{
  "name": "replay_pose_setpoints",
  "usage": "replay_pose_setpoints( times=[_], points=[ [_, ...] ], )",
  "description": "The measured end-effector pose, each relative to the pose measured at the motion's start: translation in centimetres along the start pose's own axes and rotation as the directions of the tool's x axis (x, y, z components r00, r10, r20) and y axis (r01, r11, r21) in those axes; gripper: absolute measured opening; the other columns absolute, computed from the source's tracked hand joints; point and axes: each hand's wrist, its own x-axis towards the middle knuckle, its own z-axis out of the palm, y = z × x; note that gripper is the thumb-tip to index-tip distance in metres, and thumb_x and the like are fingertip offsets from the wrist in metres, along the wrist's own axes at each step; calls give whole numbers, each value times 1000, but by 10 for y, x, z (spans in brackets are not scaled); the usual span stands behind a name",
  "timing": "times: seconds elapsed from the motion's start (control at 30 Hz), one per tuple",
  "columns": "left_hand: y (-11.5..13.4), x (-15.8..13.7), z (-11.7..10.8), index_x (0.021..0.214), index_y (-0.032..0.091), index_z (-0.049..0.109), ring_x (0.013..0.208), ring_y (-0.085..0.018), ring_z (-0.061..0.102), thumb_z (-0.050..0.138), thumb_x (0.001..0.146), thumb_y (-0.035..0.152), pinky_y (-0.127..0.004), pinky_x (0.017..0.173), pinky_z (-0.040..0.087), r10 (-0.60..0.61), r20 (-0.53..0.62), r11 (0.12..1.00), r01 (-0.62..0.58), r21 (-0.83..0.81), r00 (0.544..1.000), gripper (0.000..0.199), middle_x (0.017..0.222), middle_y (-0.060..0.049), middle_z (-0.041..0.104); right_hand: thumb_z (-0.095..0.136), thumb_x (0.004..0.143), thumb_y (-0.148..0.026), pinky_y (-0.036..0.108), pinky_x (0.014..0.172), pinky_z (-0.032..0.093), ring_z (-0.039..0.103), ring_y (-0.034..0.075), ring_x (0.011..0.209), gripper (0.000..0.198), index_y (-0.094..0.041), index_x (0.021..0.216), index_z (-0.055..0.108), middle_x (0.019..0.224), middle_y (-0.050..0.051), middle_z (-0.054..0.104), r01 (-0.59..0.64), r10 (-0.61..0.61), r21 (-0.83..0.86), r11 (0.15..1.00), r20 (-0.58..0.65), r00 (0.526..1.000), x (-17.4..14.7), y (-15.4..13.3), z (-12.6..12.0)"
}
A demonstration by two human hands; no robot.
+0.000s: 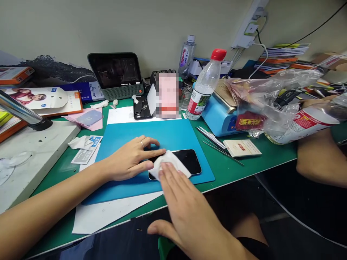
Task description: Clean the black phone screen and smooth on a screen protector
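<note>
A smartphone (192, 161) with a dark screen lies flat on a blue mat (173, 135). Over its left half is a folded white wipe (176, 164), hiding that part of the screen. My right hand (187, 206) presses the wipe down with flat fingers, thumb held out to the side. At the phone's left end is my left hand (132, 157), a ring on one finger; its index fingertip reaches the phone's upper edge and the wipe's corner, and its fingers are apart. Neither hand wraps round the phone.
Behind the mat stand a black phone case (143, 108), a smart display (116, 74) and a red-capped bottle (204, 86). Tweezers (223, 148) and a cigarette pack (242, 148) lie right of the mat. Another person's arm (320, 159) rests at the table's right edge.
</note>
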Motion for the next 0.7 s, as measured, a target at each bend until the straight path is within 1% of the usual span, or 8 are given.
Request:
replay_pose_setpoints(
  times=[0.07,0.17,0.27,0.37,0.47,0.53,0.63,0.7],
  points=[
    [0,0,1,156,24,47,117,-32,54,18,106,66,-52,101,43,-6,-1,1000,6,-2,1000,72,141,-16,55,44,95,-75,51,120,43,35,38,153,99,3,157,38,164,27,34,-66,66,-57,996,-13,998,-12,14,-7],
    [0,1,1,161,21,37,117,-32,54,16,106,68,-52,101,43,-18,-12,1000,18,-24,1000,75,141,-17,56,44,98,-70,55,119,43,32,37,154,94,2,159,34,165,26,31,-140,139,-96,985,-22,990,-18,35,-15],
    [1,1,0,162,17,32,119,-33,53,15,105,69,-53,102,42,-24,-40,998,22,-52,999,78,142,-18,56,46,98,-69,59,121,38,27,39,156,95,3,159,32,166,28,26,-189,189,-77,979,-16,982,-4,41,-15],
    [1,0,0,162,16,30,120,-32,53,14,105,69,-52,103,41,-10,-53,997,6,-78,999,79,144,-18,54,46,95,-74,60,123,34,24,43,155,103,8,156,34,165,32,25,-235,236,-24,972,8,972,22,26,-9],
    [1,0,1,160,17,35,122,-32,52,14,106,68,-51,104,41,3,-49,997,-6,-75,999,77,145,-18,53,46,92,-79,57,127,28,21,41,156,109,8,157,32,166,30,25,-191,189,67,979,39,981,45,2,-2],
    [0,0,1,158,18,40,119,-31,52,13,106,66,-51,102,42,2,-39,998,-4,-62,999,75,143,-17,53,47,91,-80,55,128,26,19,40,157,110,6,158,31,167,29,24,-154,151,111,982,40,988,50,-12,3],
    [1,0,1,155,20,47,117,-31,53,13,107,64,-51,101,42,0,-17,999,0,-41,1000,73,141,-16,54,47,91,-79,52,128,26,18,38,158,109,5,159,30,167,28,25,-90,86,128,988,34,996,43,-22,6],
    [1,0,0,154,21,48,117,-31,52,13,107,64,-51,101,41,-2,-8,1000,2,-29,1000,72,142,-16,54,49,91,-79,49,128,27,20,34,158,107,1,160,31,168,24,26,-32,28,127,991,29,999,31,-21,5]
  ],
)
